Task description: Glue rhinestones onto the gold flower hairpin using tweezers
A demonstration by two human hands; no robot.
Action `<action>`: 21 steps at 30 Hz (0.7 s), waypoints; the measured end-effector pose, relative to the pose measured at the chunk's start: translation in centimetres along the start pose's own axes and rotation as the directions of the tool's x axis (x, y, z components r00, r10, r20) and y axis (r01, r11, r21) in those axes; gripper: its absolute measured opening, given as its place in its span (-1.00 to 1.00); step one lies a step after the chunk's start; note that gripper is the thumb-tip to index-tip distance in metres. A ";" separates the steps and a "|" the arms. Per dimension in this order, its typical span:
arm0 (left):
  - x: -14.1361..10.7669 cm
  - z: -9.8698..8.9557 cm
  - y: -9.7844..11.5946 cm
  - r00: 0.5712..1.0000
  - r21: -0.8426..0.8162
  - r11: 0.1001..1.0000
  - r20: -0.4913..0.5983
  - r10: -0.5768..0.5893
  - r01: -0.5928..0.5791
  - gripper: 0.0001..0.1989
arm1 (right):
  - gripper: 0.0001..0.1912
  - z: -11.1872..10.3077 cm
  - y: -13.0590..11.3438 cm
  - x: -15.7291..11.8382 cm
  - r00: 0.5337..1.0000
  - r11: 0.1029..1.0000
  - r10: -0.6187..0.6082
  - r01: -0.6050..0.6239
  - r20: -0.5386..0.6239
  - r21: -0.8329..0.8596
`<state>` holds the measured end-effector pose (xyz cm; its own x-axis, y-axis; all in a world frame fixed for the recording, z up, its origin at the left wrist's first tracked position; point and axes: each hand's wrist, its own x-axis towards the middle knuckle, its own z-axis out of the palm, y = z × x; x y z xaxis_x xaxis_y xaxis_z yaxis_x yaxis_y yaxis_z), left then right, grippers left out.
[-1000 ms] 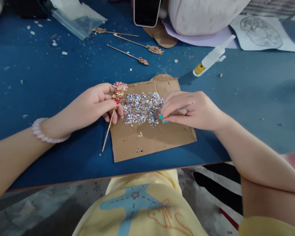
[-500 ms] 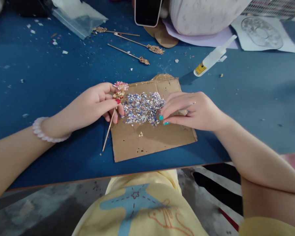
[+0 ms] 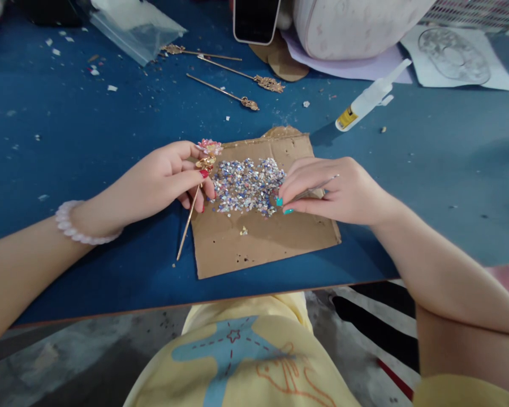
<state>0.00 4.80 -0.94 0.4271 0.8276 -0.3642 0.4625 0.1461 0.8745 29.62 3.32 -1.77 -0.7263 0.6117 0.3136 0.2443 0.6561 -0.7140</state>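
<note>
My left hand (image 3: pixel 165 172) is closed on a gold hairpin (image 3: pixel 187 229), pinched between thumb and fingers. A pink flower (image 3: pixel 210 147) tops the hairpin, and its thin stick slants down past the cardboard's left edge. Over the right side of a heap of small shiny chips (image 3: pixel 246 186), my right hand (image 3: pixel 333 189) is closed on thin metal tweezers (image 3: pixel 328 181). The tweezers' tips are hidden by my fingers. Beneath the chips lies a brown cardboard piece (image 3: pixel 271 246).
Beyond the cardboard lie several gold hairpins (image 3: pixel 250 103). A glue bottle (image 3: pixel 356 110) stands at the right rear. Further back are a plastic bag (image 3: pixel 139 34), a phone (image 3: pixel 255 20), a pale rounded case (image 3: pixel 348 28) and a paper drawing (image 3: pixel 453 56). White scraps litter the left.
Both hands keep almost the same place and grip. A little more of the tweezers shows above my right hand, and the whole view has shifted slightly.
</note>
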 end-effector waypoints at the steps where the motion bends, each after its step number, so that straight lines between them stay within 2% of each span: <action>1: 0.0 0.0 0.0 1.000 0.000 1.000 0.001 0.000 0.000 -0.92 | -0.93 0.0 0.0 0.0 1.000 1.000 -0.001 0.001 0.002 0.002; 15: 0.0 -0.1 0.0 1.000 0.002 1.000 0.003 0.002 -0.002 -0.94 | -0.93 0.1 -0.2 0.1 0.999 1.000 0.006 -0.004 -0.039 0.031; 21: 0.0 0.0 0.2 1.000 0.005 1.000 -0.005 0.004 -0.004 -0.96 | -0.93 2.3 -1.2 0.7 0.996 0.996 -0.036 0.042 -0.081 0.081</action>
<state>0.14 4.83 -0.76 0.4251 0.8311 -0.3585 0.4648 0.1395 0.8744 27.28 1.97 -2.17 -0.6798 0.6218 0.3889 0.1604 0.6435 -0.7485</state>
